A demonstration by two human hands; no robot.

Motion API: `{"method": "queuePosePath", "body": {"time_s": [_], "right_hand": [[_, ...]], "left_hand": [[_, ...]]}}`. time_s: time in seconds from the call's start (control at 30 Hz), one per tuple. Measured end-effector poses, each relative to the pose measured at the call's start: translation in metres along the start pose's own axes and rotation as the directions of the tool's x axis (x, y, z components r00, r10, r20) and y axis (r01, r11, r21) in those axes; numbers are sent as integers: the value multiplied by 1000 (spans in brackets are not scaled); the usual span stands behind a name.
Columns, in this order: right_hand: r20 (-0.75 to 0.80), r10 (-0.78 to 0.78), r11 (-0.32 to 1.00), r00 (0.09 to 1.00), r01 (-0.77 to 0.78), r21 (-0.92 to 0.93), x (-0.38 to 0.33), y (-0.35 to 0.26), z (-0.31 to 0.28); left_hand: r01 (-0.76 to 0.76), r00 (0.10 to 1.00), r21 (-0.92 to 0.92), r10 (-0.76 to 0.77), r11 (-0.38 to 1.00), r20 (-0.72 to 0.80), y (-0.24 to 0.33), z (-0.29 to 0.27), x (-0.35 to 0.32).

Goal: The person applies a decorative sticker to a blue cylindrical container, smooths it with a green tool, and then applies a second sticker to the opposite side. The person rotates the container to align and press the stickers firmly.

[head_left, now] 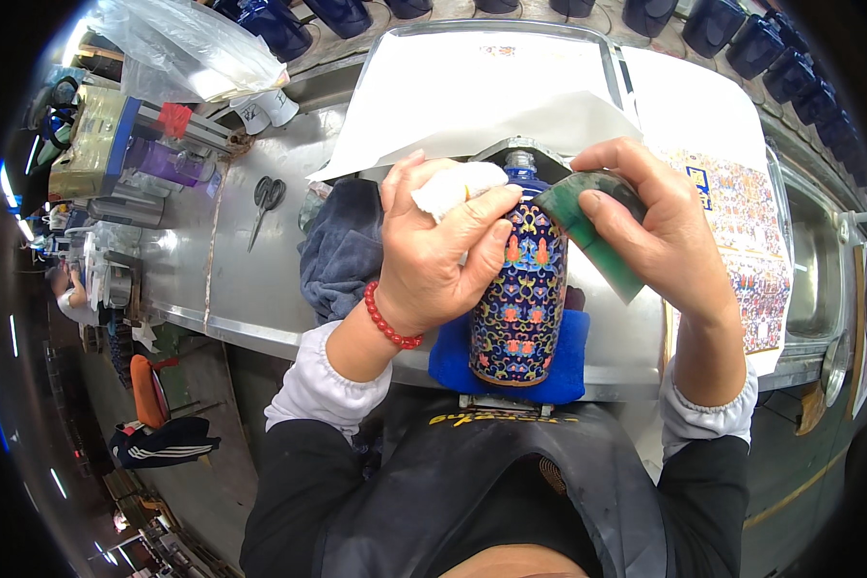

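Observation:
A dark blue bottle (pixel 518 308) covered with a colourful floral pattern lies tilted with its clear neck away from me, its base on a blue towel (pixel 453 358). My left hand (pixel 429 260) is closed on a folded white cloth (pixel 458 188), and its fingertips reach the bottle's shoulder. In my right hand (pixel 660 231) a flat green scraper (pixel 602 249) is pinched between thumb and fingers. One corner of it meets the shoulder from the right. A grey metal support shows partly behind the neck.
A grey towel (pixel 345 246) is bunched left of my left hand, with black scissors (pixel 267 197) farther left on the metal table. White paper covers a tray (pixel 376 58) beyond. Patterned sheets (pixel 747 260) lie at right beside a sink (pixel 811 260). Several dark blue bottles (pixel 713 29) line the back.

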State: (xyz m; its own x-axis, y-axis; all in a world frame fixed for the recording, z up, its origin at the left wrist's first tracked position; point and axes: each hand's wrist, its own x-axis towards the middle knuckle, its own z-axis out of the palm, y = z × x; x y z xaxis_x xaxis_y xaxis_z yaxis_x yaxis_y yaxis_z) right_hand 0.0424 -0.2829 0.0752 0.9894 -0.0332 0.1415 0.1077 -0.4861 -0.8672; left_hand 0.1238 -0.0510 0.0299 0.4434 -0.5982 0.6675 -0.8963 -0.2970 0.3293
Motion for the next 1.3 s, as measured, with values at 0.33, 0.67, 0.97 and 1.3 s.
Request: {"method": "queuePosePath", "body": {"time_s": [0.33,0.67,0.97,1.3], "right_hand": [[-8,29,1000,1000,-30,-9,-1,-2,0],[1,34,999,999,-34,-21,-1,-1,1],[-50,17,1000,999,-17,2,-4,5,1],[-198,-47,994,979,66,91,-22,17,8]], "left_hand": [[67,998,-85,-66,994,12,-2,0,-2],[26,1000,-89,-24,996,18,-1,-1,-2],[0,999,-39,2,999,53,3,-6,-2],[-97,969,82,75,992,235,10,-14,4]]}}
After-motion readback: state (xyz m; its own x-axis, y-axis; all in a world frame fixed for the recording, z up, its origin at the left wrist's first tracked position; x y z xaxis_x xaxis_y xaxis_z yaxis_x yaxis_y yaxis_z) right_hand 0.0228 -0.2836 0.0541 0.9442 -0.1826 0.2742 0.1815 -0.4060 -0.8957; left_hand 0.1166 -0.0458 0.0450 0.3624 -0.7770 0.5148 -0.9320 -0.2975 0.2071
